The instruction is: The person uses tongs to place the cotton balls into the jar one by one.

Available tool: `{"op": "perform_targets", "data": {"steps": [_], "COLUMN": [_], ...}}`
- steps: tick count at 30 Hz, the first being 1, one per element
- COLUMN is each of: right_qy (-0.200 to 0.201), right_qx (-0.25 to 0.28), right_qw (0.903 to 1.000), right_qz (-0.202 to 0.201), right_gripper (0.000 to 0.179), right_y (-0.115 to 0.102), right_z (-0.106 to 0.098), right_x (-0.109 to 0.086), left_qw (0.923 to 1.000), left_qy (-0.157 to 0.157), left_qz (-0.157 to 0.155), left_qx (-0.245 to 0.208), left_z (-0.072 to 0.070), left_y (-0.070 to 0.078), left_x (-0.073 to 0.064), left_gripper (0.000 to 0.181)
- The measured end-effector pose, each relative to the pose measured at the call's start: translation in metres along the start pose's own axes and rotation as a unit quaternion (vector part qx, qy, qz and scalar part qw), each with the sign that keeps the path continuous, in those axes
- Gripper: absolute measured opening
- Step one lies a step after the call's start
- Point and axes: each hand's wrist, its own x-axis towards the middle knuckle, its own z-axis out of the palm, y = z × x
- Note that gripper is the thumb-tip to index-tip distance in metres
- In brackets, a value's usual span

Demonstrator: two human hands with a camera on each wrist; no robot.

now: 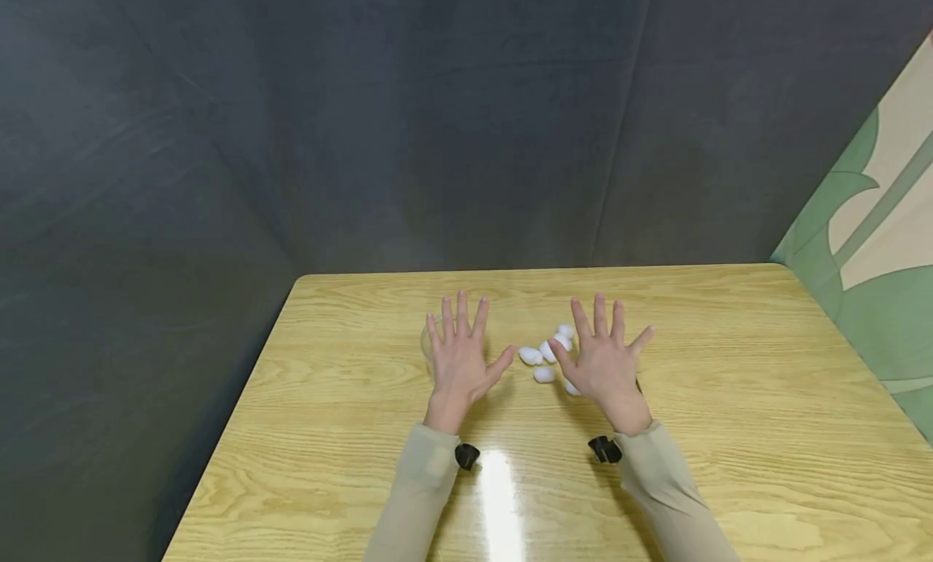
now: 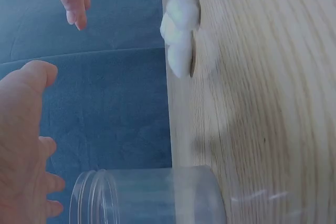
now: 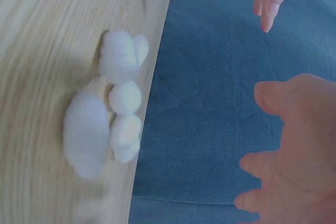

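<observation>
Both hands hover above the table with fingers spread and hold nothing. My left hand (image 1: 461, 364) is over a clear plastic jar (image 2: 152, 198), which stands upright with its threaded mouth uppermost. In the head view that hand hides most of the jar, leaving part of its round outline (image 1: 428, 345) in sight. Several white cotton balls (image 1: 530, 355) lie loose between the hands, closer to my right hand (image 1: 603, 368), which partly covers the group. The right wrist view shows the cotton balls (image 3: 86, 132) close up, some of them touching. Neither hand touches the jar or the cotton.
A light wood-grain table (image 1: 328, 432) carries everything. Dark cloth (image 1: 452, 141) hangs behind its far edge and along the left side. Green and beige patterned fabric (image 1: 875, 246) borders the right side. Small black devices (image 1: 466, 456) sit at both wrists.
</observation>
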Motion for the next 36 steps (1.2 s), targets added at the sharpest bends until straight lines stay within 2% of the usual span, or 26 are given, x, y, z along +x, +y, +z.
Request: {"op": "perform_targets", "data": {"steps": [5, 24, 29, 36], "right_qy": [0.016, 0.027, 0.066, 0.104], "right_qx": [-0.005, 0.076, 0.101, 0.113], "right_qw": [0.9999, 0.9964, 0.9924, 0.9881], "right_qz": [-0.003, 0.026, 0.025, 0.012], "right_gripper": [0.074, 0.065, 0.062, 0.055], "right_y": [0.003, 0.028, 0.035, 0.048], "right_z": [-0.001, -0.006, -0.004, 0.000], "right_x": [-0.001, -0.013, -0.018, -0.026], "left_qw": [0.9999, 0.9953, 0.9885, 0.9711], "left_qy": [-0.006, 0.056, 0.086, 0.115], "left_qz": [-0.008, -0.023, -0.018, -0.022], "left_qx": [0.004, -0.076, -0.123, -0.208], "left_z": [-0.001, -0.001, 0.004, 0.012], "left_y": [-0.005, -0.043, -0.051, -0.061], "left_x": [0.000, -0.009, -0.012, -0.017], "left_gripper": [0.085, 0.088, 0.092, 0.097]}}
